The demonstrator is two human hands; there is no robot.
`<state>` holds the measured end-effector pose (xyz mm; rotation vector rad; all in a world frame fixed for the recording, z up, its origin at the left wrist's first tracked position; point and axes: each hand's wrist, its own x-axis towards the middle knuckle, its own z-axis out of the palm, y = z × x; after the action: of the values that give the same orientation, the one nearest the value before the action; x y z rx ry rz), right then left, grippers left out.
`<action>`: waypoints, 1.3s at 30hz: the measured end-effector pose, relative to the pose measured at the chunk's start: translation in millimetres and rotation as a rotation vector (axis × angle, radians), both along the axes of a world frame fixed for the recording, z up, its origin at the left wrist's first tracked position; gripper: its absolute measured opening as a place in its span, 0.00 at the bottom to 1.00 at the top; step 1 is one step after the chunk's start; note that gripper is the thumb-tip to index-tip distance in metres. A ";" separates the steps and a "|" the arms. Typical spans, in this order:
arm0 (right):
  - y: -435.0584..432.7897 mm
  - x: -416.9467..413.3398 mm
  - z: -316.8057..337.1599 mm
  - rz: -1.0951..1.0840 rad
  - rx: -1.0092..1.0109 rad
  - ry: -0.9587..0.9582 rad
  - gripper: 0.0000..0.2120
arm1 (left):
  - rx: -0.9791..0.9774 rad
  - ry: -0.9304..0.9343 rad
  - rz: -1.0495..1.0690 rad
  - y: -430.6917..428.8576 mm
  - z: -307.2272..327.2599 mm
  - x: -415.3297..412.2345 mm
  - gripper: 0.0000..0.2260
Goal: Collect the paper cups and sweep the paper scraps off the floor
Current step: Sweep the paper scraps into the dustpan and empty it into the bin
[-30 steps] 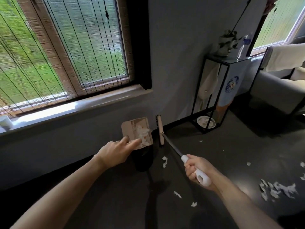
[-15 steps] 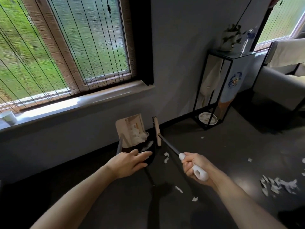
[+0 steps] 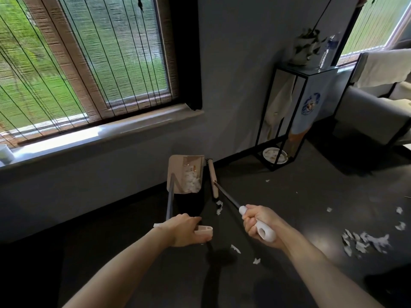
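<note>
Left hand (image 3: pixel 184 230) grips dustpan handle (image 3: pixel 203 230); scraps (image 3: pixel 367 241) far right.

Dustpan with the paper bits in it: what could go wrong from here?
The dustpan holds loose scraps, and the left hand grips only its handle end; a tilt might spill them. The broom in the right hand points away from the big scrap pile, which could get missed. The cup on the windowsill may be forgotten.
</note>
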<state>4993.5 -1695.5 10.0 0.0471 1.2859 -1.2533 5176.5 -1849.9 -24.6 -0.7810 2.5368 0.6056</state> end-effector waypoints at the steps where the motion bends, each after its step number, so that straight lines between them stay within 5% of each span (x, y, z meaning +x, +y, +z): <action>1: 0.5 0.2 -1.0 -0.001 0.001 -0.001 0.15 | -0.022 -0.009 -0.018 1.6 -0.3 -0.7 0.34; 4: -0.1 -0.1 -2.7 -0.001 -0.004 0.005 0.15 | -0.180 -0.018 -0.116 1.4 1.7 -3.0 0.24; 17: 4.9 2.4 9.3 0.011 0.001 0.047 0.10 | -0.519 0.017 -0.216 -9.3 7.8 8.3 0.31; 33: 3.1 3.2 -17.6 0.018 0.036 -0.023 0.11 | -0.417 -0.090 -0.361 26.7 -54.0 10.8 0.30; 39: 11.8 -1.1 -3.9 -0.018 0.047 0.019 0.19 | -0.464 -0.077 -0.347 15.9 -34.9 13.8 0.30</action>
<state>4992.4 -1683.7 6.1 0.0805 1.3335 -1.2415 5190.4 -1834.0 -59.5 -0.4693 2.6809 -0.1286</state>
